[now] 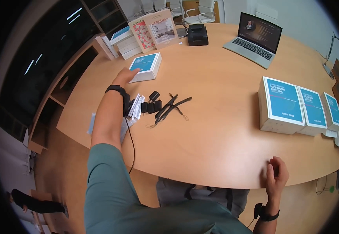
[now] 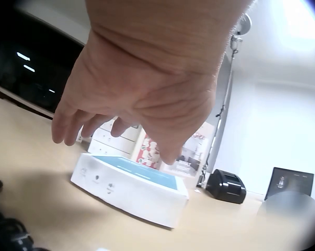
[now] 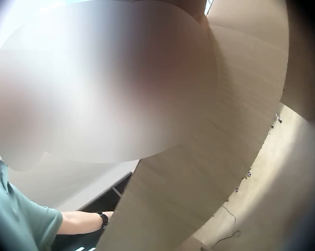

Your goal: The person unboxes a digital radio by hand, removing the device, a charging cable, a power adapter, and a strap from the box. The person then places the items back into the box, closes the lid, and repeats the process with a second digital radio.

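The left hand point(image 1: 125, 75) is out at the lone box point(image 1: 146, 63), fingers spread and thumb held apart, all angled downward; whether skin actually meets the cardboard I cannot tell from here. That wide pose looks suited to spanning something broad and flat. The box lies left of the laptop point(image 1: 250, 46), blue label up, so it can probably be read at a glance. The left arm stretches long and nearly straight, since the box sits well out from the body. On the laptop's near side, by the table's edge, the right hand point(image 1: 277, 175) idles, loosely curled around nothing. Left of the laptop and nearer the person, adapters point(image 1: 150, 107) and cables point(image 1: 171, 107) lie grouped by kind, presumably sorted. Nearer and right of the laptop, more boxes point(image 1: 284, 101) sit in a row, labels showing.
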The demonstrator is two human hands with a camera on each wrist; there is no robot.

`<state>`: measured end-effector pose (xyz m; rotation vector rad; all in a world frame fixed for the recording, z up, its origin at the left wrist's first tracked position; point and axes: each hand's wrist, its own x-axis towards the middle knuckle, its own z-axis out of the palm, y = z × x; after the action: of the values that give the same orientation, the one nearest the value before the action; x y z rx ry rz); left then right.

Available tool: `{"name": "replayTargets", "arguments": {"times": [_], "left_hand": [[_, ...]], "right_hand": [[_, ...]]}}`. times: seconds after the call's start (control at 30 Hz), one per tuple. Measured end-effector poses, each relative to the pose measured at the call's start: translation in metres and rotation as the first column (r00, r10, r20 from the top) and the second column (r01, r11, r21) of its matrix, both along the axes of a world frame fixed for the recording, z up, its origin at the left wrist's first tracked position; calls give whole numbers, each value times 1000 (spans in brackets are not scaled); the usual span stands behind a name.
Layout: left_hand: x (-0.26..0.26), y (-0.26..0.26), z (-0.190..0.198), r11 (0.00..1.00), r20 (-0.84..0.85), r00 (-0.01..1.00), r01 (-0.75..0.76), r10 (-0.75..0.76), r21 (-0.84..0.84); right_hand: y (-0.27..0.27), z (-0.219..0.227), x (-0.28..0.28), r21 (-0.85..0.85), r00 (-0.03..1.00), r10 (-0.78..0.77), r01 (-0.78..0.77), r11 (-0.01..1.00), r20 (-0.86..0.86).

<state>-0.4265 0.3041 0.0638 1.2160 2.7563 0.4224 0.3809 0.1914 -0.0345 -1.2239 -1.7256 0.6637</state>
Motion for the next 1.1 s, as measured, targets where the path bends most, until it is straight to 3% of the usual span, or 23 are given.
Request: {"name": "replayTargets", "arguments": {"times": [0.03,0.13,0.23,0.33,0.47,0.53,0.63,0.73,0.9,1.03,1.1], "left_hand": [[-10,0,-2,997,99,992,-72,76,-40],[-39,4,-19,994,47,993,-107,108,-6],[-52,7,-29,999,80,997,-13,16,-38],[-47,31,-39,998,139,989,-44,49,-40],[28,45,-20,998,201,978,62,-61,0],[56,68,-17,975,192,959,220,-209,-39],[114,99,-21,943,208,924,332,-321,-21],[179,115,-17,875,149,884,464,-444,-142],[267,89,2,775,58,807,582,-587,-245],[304,44,8,778,-20,821,531,-570,-335],[301,22,3,845,-107,839,524,-534,-106]], "right_hand": [[-1,-2,0,1,1000,-3,3,1000,4],[1,-3,-3,2,998,-48,48,999,40],[2,-1,-5,24,994,-59,57,998,91],[0,4,-9,22,991,-61,59,998,119],[1,11,-13,50,985,-29,20,999,168],[1,14,-13,52,984,-27,18,998,178],[2,14,-13,120,978,2,-28,992,208],[1,15,-10,154,976,17,-52,987,218],[-4,18,-10,147,985,39,-64,987,170],[-6,17,-9,187,982,39,-74,980,183],[-8,14,-7,223,981,25,-69,972,192]]}}
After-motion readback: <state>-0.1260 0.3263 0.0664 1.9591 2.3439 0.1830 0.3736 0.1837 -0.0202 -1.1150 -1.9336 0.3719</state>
